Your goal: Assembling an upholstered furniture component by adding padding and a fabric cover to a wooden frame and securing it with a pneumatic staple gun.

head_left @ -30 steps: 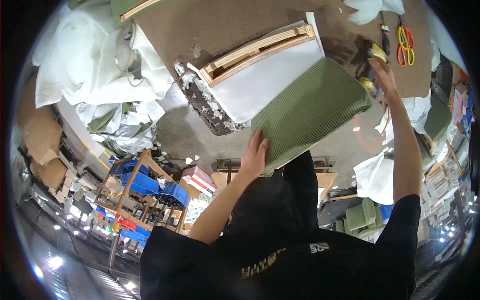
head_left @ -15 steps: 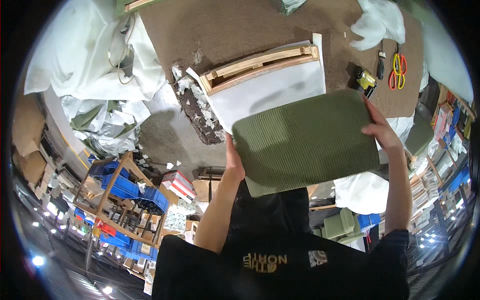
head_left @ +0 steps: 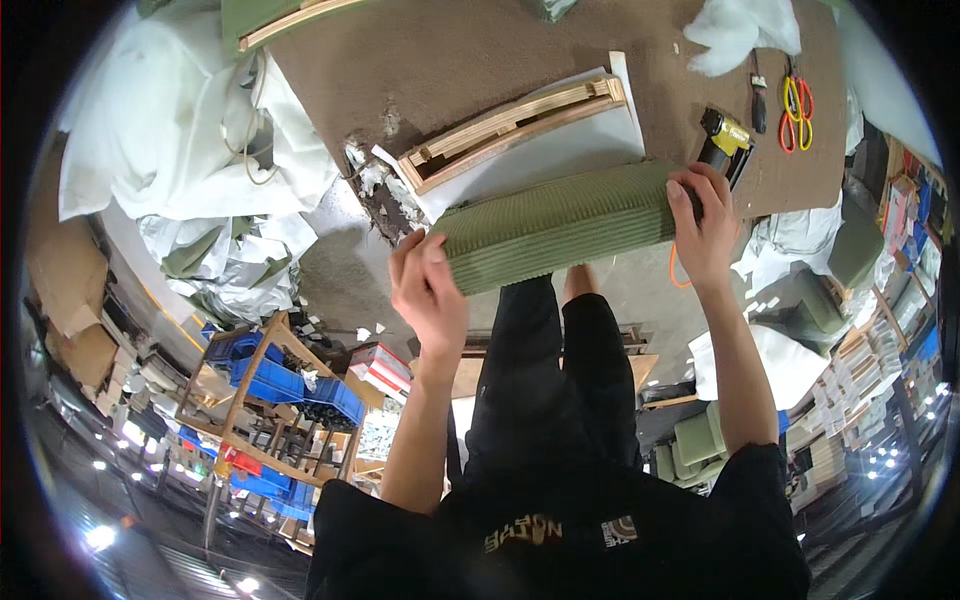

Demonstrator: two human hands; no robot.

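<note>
A green ribbed cushion spans the space between my hands, its long edge turned up toward me. My left hand grips its left end, fingers curled over the corner. At the other end my right hand is closed on the right corner, thumb and fingers bent over the edge. Just beyond the cushion, on the brown worktable, lies a wooden frame with white sheet material under and in front of it; the cushion hides part of that sheet.
A yellow and black nail gun lies beyond my right hand, its orange hose hanging down. Scissors and a black-handled tool lie farther right, below white wadding. White fabric drapes at left. A wooden rack with blue bins stands lower left.
The cushion has tipped from showing its broad face to showing its long side. Both hands have shifted their hold toward its upper corners, and it has moved nearer the table edge.
</note>
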